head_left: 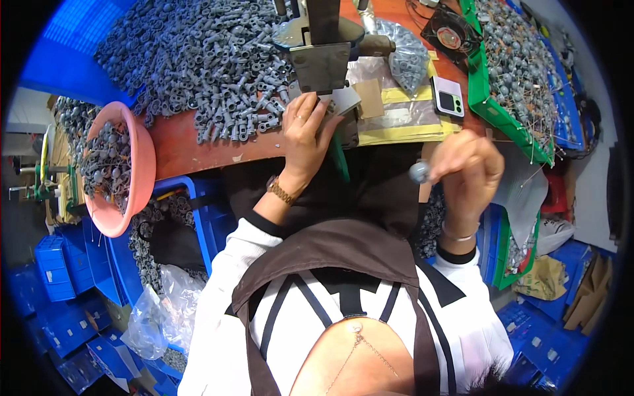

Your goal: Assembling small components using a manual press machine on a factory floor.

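My right hand (470, 168) is raised in front of the table's edge. Its thumb and fingers pinch a small grey ball-shaped part (419, 172). My left hand (304, 135) reaches to the base of a metal bench press (321, 63), fingers curled together beside a small metal block (345, 100). Whatever those fingertips hold, if anything, is hidden. A large heap of grey plastic socket-ended fittings (228, 86) covers the table left of the press. Right of my right hand, a green-rimmed bin (492, 109) holds many grey balls with thin wire-like stems.
A pink basin (145, 162) of similar stemmed balls stands at the left. On the red table (198, 155) are a phone (448, 96), a small fan (451, 33), a clear bag of grey parts (404, 59) and yellow-edged plastic sheets (409, 132). Blue crates (198, 218) flank me.
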The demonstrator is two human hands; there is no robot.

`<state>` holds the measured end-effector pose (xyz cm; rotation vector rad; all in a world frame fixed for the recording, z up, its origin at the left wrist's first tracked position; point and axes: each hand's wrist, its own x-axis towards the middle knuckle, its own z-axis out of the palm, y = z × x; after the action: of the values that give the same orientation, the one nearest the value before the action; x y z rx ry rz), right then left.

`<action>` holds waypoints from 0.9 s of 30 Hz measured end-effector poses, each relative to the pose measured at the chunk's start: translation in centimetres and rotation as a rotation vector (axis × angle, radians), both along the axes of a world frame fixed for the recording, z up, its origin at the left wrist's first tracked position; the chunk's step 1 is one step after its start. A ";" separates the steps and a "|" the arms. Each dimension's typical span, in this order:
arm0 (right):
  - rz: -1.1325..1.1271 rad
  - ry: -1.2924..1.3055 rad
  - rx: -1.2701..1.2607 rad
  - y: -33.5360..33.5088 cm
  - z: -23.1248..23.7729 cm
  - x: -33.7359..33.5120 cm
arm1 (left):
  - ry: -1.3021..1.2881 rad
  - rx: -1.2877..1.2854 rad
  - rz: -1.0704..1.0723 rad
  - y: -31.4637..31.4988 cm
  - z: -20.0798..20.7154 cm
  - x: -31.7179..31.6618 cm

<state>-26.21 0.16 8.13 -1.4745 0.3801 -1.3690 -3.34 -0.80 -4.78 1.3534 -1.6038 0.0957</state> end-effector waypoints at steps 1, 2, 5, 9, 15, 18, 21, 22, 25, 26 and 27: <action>0.047 0.011 0.011 0.3 -0.4 0.6 | -0.090 0.014 -0.012 0.1 -0.5 0.5; 0.097 0.022 0.025 0.8 -0.7 1.1 | -0.091 0.019 -0.017 0.1 -0.4 0.6; 0.208 0.031 0.248 2.1 -0.8 2.8 | 0.030 0.063 -0.066 -0.2 0.6 0.7; 0.446 0.109 0.267 2.3 -0.7 4.7 | 0.321 0.448 -0.139 -0.7 3.1 1.4; 0.648 0.158 0.283 1.9 -2.2 5.6 | 0.054 0.117 0.088 -0.2 2.8 6.6; 0.612 0.234 0.480 2.1 -2.1 6.1 | -0.256 0.200 0.355 0.3 2.0 10.1; 0.671 0.230 0.571 2.2 -2.6 7.5 | -0.335 0.289 0.269 -0.7 1.7 10.7; 0.697 0.214 0.612 2.2 -2.8 8.0 | -0.343 0.278 0.223 -0.9 1.4 10.9; 0.664 0.173 0.693 2.2 -3.5 8.6 | -0.432 0.314 0.260 -1.8 1.2 11.2; 0.630 0.153 0.770 2.2 -3.8 8.8 | -0.487 0.328 0.293 -2.0 1.4 11.2; 0.594 0.185 0.763 2.0 -4.4 9.1 | -0.503 0.305 0.251 -2.2 1.9 11.0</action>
<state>-17.07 2.17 3.77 -0.9486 0.4657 -0.5128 7.69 -3.00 -2.91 1.8733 -1.9054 0.3812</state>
